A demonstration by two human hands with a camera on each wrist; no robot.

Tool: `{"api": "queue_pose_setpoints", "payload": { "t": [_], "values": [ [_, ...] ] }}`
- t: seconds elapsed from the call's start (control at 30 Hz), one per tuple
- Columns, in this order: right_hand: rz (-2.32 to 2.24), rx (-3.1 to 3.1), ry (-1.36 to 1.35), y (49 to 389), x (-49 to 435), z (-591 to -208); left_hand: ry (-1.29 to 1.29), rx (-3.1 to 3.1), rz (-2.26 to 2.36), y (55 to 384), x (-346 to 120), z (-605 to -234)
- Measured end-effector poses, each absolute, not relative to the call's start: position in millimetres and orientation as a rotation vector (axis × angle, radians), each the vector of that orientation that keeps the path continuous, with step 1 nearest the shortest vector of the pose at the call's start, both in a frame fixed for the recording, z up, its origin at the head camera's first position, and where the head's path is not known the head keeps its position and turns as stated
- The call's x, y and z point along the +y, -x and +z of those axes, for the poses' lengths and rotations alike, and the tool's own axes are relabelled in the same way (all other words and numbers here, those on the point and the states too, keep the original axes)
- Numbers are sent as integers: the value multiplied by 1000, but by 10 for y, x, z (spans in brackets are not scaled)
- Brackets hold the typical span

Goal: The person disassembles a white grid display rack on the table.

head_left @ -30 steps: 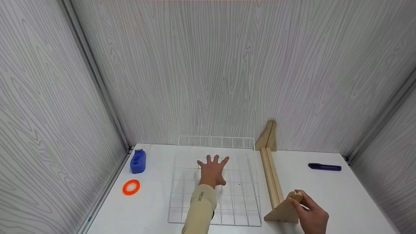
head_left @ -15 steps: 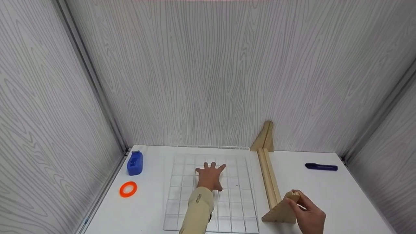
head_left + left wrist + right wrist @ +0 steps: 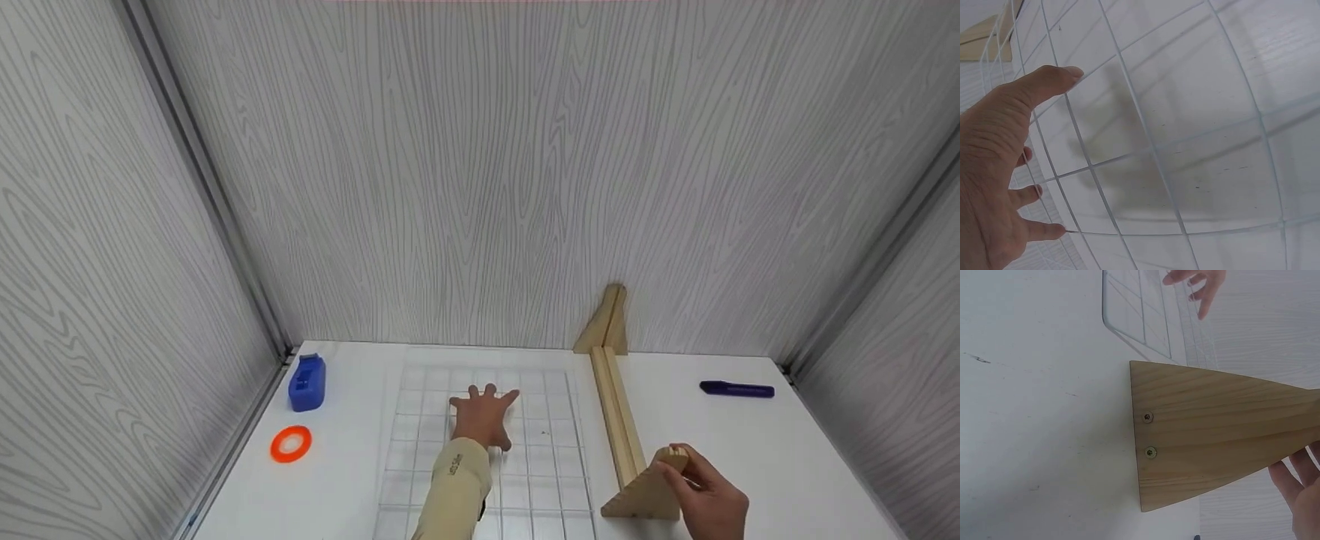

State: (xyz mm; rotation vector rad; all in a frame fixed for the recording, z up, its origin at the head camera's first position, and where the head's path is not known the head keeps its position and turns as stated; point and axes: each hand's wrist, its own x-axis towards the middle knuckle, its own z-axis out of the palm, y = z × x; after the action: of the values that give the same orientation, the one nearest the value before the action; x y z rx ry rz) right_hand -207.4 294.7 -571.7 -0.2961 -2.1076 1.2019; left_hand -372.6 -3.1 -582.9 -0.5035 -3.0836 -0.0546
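A white wire grid panel (image 3: 541, 476) lies under my left hand (image 3: 481, 420), whose fingers are spread wide. In the left wrist view the thumb (image 3: 1044, 84) stretches along the wires, with shadows of grid and hand on the white surface behind them. To the right is a wooden stand (image 3: 616, 420), a grooved rail joining two upright tapered end pieces. My right hand (image 3: 712, 495) pinches the top of its near end piece between thumb and fingers. The right wrist view shows this end piece (image 3: 1202, 430) broadside, with two screws near its base.
On the white table's left lie a blue plastic item (image 3: 307, 384) and an orange ring (image 3: 276, 444). A slim dark purple tool (image 3: 737, 389) lies at the back right. Grey wood-patterned walls (image 3: 450, 172) close in the back and sides.
The grid panel's far edge has come down from above the table's back edge to below it, and the left hand has dropped slightly with it. The right hand keeps its pinch on the stand.
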Motion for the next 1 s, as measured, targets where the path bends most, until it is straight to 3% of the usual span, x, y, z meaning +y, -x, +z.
{"api": "queue_pose_setpoints", "payload": {
  "t": [0.43,1.0],
  "values": [
    [1267,-2141,351,2019,2906,-5697,544,-3134,-124,3614,-92,-5887],
    [1192,-2159,318,2035,2963,-5658,540,-3199,-106,3695,-62,-5910]
  ]
}}
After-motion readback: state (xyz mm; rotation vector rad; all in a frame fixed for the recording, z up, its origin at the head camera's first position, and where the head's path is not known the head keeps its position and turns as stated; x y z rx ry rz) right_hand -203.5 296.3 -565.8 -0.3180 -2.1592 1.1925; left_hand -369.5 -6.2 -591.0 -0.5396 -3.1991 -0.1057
